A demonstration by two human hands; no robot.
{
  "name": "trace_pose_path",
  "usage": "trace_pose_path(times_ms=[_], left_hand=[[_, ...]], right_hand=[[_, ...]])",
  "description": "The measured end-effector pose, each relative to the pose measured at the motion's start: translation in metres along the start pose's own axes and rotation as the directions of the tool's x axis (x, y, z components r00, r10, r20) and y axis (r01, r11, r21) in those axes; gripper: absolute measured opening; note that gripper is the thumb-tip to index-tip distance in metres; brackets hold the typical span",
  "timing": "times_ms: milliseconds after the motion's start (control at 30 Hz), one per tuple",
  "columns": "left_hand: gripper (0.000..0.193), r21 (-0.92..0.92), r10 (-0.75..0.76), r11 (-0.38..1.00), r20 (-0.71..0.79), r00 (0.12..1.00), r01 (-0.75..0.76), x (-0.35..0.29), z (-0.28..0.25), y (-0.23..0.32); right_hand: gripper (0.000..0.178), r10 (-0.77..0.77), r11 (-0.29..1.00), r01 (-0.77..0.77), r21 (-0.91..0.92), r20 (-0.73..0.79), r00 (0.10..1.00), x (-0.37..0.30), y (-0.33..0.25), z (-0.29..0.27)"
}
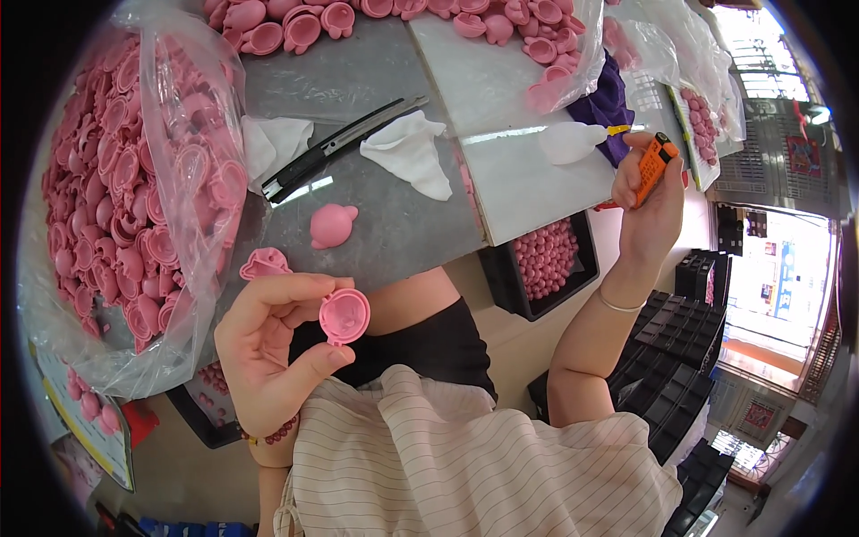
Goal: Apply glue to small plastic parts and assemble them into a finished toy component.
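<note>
The left hand [273, 347] pinches one pink cup [347, 317] left of center frame; the right hand [658, 201], upper right, grips one orange object [654, 172] — partly hidden by fingers. Two white cloths [409, 154] flank one long black tool [313, 163], upper center-left; bagged pink pieces [112, 183], far left, overlap — beyond counting.

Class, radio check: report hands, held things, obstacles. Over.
Left hand pinching pink shell. Right hand gripping orange item. Possible clutter: loose pink piece, black tool on table.
</note>
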State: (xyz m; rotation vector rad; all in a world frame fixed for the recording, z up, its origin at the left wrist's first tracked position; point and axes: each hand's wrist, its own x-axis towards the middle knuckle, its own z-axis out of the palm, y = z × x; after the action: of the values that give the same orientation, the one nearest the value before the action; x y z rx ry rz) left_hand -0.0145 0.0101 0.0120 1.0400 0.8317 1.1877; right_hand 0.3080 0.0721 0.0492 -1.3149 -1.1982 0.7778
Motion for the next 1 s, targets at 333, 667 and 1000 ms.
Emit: trace_pose_path(times_ms=[333, 667, 1000], left_hand=[[0.042, -0.017, -0.009, 1.000, -0.007, 1.000, 0.009, 0.001, 0.001, 0.000], [0.041, -0.011, -0.019, 1.000, -0.007, 1.000, 0.019, 0.001, 0.000, 0.001], [0.042, -0.014, -0.014, 1.000, 0.006, 1.000, 0.014, 0.001, -0.001, 0.002]], right_hand=[[0.038, -0.165, 0.850, 0.132, -0.510, -0.019, 0.986, 0.000, -0.009, 0.019], [0.032, -0.274, 0.756, 0.201, -0.623, -0.023, 0.961, 0.004, -0.005, 0.019], [0.033, -0.203, 0.805, 0.141, -0.576, -0.045, 0.978, 0.002, -0.011, 0.021]])
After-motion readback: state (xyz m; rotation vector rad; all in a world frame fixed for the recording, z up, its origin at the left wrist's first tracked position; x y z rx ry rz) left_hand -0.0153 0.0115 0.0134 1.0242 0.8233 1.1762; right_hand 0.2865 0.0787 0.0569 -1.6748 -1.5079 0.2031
